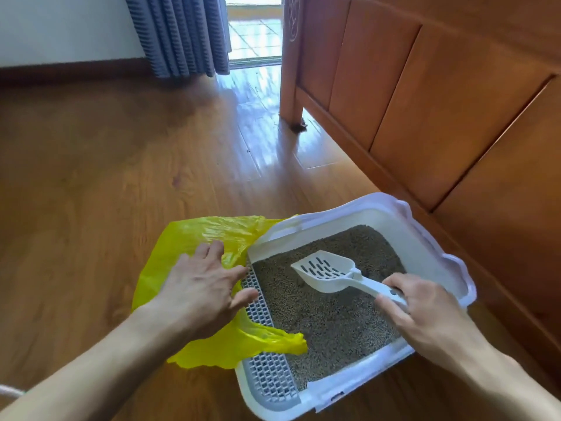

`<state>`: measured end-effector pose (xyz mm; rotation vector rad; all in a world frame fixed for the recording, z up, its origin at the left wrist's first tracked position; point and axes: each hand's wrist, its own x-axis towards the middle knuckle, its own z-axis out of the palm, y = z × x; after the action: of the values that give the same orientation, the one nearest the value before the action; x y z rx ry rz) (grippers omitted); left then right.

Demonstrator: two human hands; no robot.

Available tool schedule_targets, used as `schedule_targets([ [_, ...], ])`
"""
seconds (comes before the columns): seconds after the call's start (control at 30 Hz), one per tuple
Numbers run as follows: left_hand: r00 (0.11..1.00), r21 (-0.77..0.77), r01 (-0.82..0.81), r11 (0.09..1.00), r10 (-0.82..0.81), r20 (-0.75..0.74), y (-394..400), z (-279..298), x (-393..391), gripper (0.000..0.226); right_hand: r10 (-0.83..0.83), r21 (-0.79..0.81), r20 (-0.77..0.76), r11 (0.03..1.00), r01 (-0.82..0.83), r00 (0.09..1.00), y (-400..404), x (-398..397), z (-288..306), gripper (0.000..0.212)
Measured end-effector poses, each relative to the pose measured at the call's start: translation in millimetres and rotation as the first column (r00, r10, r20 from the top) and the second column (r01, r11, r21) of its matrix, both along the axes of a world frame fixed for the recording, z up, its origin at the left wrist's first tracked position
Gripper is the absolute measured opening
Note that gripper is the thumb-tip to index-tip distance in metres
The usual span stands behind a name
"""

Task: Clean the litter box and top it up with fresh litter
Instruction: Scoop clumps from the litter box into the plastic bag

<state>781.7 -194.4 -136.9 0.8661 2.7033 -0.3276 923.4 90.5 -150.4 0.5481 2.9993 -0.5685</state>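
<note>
head view: white litter box [431,226] on wooden floor [91,165], just beside a wooden bed frame [425,86], filled with grey litter [328,317]. grey grid step [273,378] along the box's left edge. yellow plastic bag [194,235] spread on the floor against the box's left side, one crumpled corner draped over the grid and onto the litter. left hand [203,287] flat on the bag, fingers straight and spread wide, tips of the nearer fingers reaching the grid at the box rim, gripping nothing. right hand [425,311] over the box's near right part, fingers and thumb curled round the handle of a white slotted scoop [324,271]. scoop bowl pointing away from the fingers toward the box's middle, raised just above the litter, holding nothing that can be made out. grey pleated curtain [182,31] and a bright doorway beyond, well apart from the box.
</note>
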Motion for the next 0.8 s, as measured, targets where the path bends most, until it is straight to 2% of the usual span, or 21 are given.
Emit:
schedule_targets([
  [0.07,1.0,-0.093,0.012,0.996,-0.014,-0.022,1.1,-6.4,-1.3,0.07,-0.007,0.025,-0.032,1.0,0.008,0.999,0.6,-1.3,3.8,0.022],
  [0.13,0.997,-0.143,0.023,0.989,-0.033,-0.069,3.2,-12.2,1.1,0.065,-0.019,0.068,-0.048,0.997,0.022,0.999,1.3,0.7,4.4,0.023],
  [0.17,0.994,-0.122,0.026,0.992,-0.039,-0.105,3.2,-14.8,2.3,0.064,-0.019,0.09,-0.046,0.996,0.023,0.999,1.3,2.4,4.3,0.024],
  [0.27,0.979,0.084,0.043,0.996,-0.026,-0.2,1.6,-18.7,1.6,0.061,-0.002,0.105,-0.019,0.994,0.004,1.0,0.5,8.6,4.5,0.024],
  [0.43,0.981,0.273,0.019,0.962,0.035,-0.192,-0.5,-21.4,-0.6,0.048,0.048,0.122,0.018,0.991,-0.049,0.999,-1.9,8.0,18.2,0.024],
  [0.6,0.985,0.318,-0.018,0.948,0.072,-0.159,-3.1,-20.7,2.9,0.067,0.142,0.206,0.065,0.967,-0.152,0.988,-20.0,-0.4,17.8,0.025],
  [0.73,0.981,0.367,-0.055,0.929,0.119,-0.153,-8.3,-19.5,3.1,0.058,0.18,0.246,0.07,0.95,-0.192,0.981,-38.7,-12.3,8.5,0.025],
  [0.8,0.981,0.383,-0.065,0.921,0.129,-0.144,-10.3,-17.5,2.8,0.062,0.189,0.249,0.06,0.948,-0.198,0.98,-47.0,-18.0,5.3,0.024],
])
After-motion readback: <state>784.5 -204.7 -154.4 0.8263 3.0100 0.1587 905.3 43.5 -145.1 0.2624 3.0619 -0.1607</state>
